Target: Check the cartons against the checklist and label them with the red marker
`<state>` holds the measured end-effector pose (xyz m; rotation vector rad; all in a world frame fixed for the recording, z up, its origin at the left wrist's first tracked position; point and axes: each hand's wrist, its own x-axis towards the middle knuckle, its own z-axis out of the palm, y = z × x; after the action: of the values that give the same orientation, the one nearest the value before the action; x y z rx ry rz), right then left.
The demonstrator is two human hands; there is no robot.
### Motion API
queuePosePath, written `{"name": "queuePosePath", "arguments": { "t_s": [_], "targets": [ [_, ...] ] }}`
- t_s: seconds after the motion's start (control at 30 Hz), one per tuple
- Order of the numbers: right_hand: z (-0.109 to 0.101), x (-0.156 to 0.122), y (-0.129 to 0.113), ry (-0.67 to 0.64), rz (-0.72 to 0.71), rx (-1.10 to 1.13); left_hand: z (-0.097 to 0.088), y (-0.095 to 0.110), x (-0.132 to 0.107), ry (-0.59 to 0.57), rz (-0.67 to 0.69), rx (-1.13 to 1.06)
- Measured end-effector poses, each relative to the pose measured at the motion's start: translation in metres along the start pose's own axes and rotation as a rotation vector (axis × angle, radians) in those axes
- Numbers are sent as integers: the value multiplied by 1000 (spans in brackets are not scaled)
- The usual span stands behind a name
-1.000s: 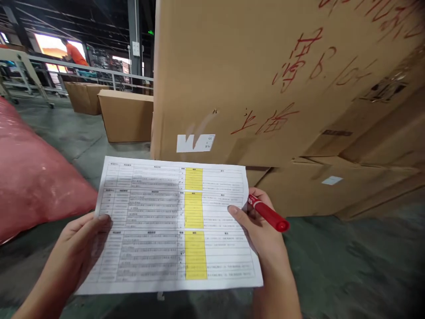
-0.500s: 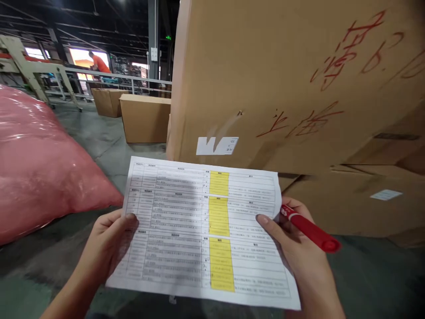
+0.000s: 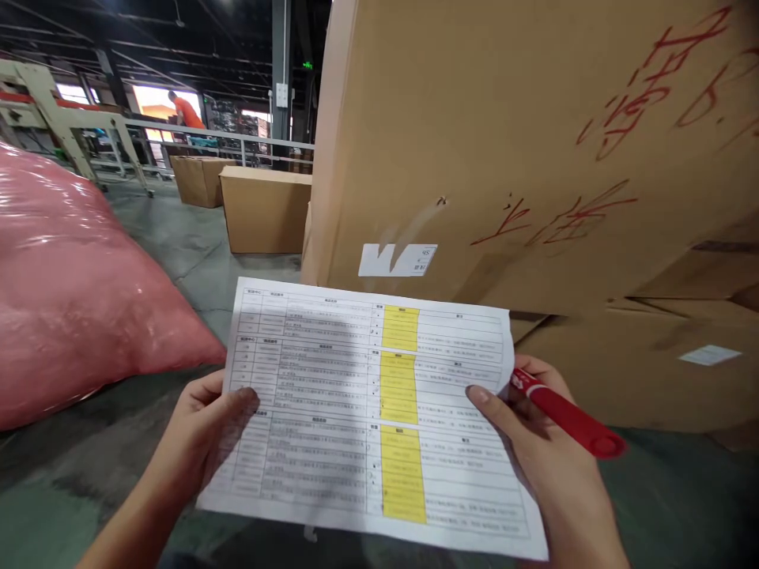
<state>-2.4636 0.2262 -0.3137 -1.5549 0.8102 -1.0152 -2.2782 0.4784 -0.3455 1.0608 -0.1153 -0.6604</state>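
A printed sheet of paper point(image 3: 332, 474) with tables and a yellow-highlighted column spans the space between my hands. My left hand point(image 3: 205, 427) pinches its left edge, thumb on top and fingers underneath. On the right edge, my right hand point(image 3: 545, 435) grips the paper the same way and also holds a red marker pen point(image 3: 572, 415) between thumb and fingers, its rounded end pointing to the lower right. Just beyond the sheet stands a large cardboard box point(image 3: 486, 118) with red handwriting and a torn white label point(image 3: 397, 259).
A pink plastic-wrapped bundle point(image 3: 88, 292) lies at the left. More cardboard boxes point(image 3: 266, 209) stand on the floor behind, and one with a white label point(image 3: 710, 355) is at the lower right. Far back, a person in orange point(image 3: 188, 113) bends near a metal railing point(image 3: 237, 136).
The whole view has shifted slightly, so the sheet, hands and boxes appear a little farther right. Both hands keep the same grip on the paper and marker.
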Motion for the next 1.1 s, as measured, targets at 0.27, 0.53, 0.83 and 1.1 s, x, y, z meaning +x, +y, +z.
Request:
{"name": "queuePosePath", "arguments": {
  "t_s": [0.27,0.53,0.83,1.1],
  "targets": [
    [-1,0,3,-22,24,-12,-2,-1,2,-124,-128,15],
    [-3,1,6,-63,-9,-85,-1,0,5,-192,-211,49],
    [-4,0,10,-73,-6,-104,1,1,5,-111,-180,156],
    [-1,-1,9,-94,8,-38,-2,-2,6,-61,-198,197]
  ]
}}
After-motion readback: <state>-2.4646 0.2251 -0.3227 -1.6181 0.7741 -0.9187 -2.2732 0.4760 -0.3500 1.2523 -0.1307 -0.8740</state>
